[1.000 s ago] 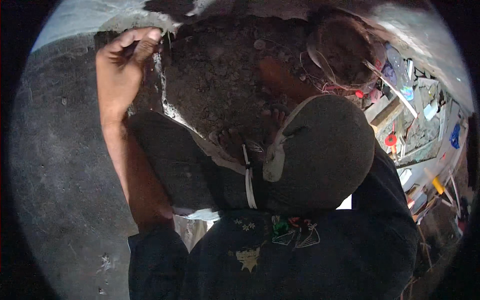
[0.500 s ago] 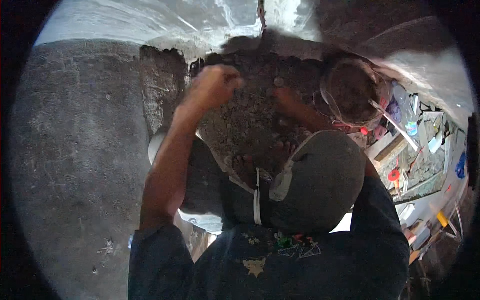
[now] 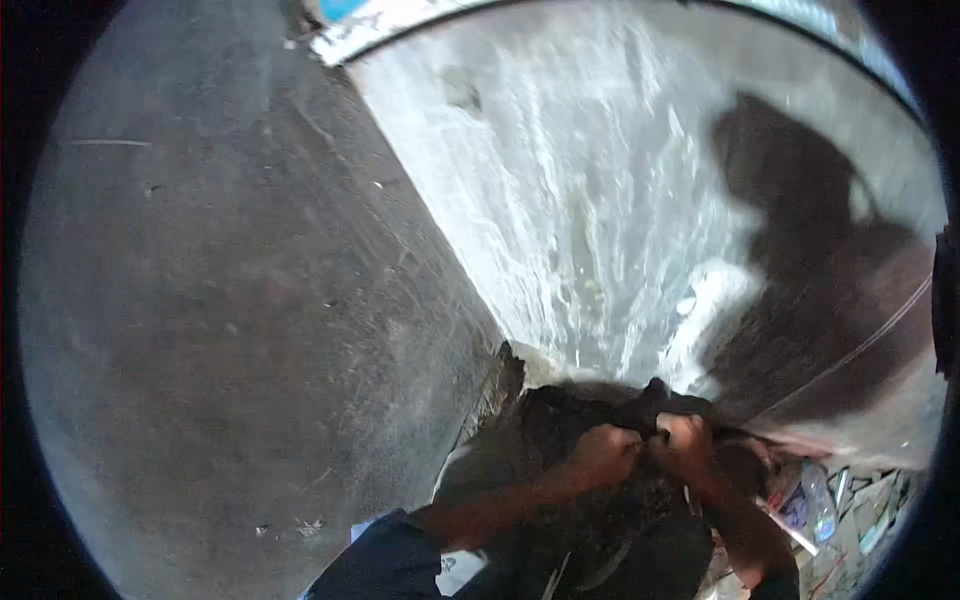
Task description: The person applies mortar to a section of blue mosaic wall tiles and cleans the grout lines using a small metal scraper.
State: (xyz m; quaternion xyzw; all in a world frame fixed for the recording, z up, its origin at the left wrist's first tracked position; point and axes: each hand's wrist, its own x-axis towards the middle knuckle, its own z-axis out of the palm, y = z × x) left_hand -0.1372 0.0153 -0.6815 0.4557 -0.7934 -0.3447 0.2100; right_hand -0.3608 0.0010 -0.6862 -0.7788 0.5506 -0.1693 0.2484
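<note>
My left hand (image 3: 607,452) and my right hand (image 3: 685,446) are almost touching, knuckles up, in front of the foot of the wall. Both have their fingers curled closed. Whatever is pinched between them, if anything, is too small and dark to make out. Beneath and behind them lies a dark, rough patch of broken ground (image 3: 560,415), in shadow along the wall's base.
A pale wall (image 3: 590,200) with white streaks rises ahead, carrying a large shadow on its right side. Grey flat concrete (image 3: 240,330) spreads to the left. A clear plastic bottle (image 3: 818,505) and scraps lie at the lower right.
My view has swung upward, showing much more wall. My hands, apart before over the broken ground, have come close together, both closed.
</note>
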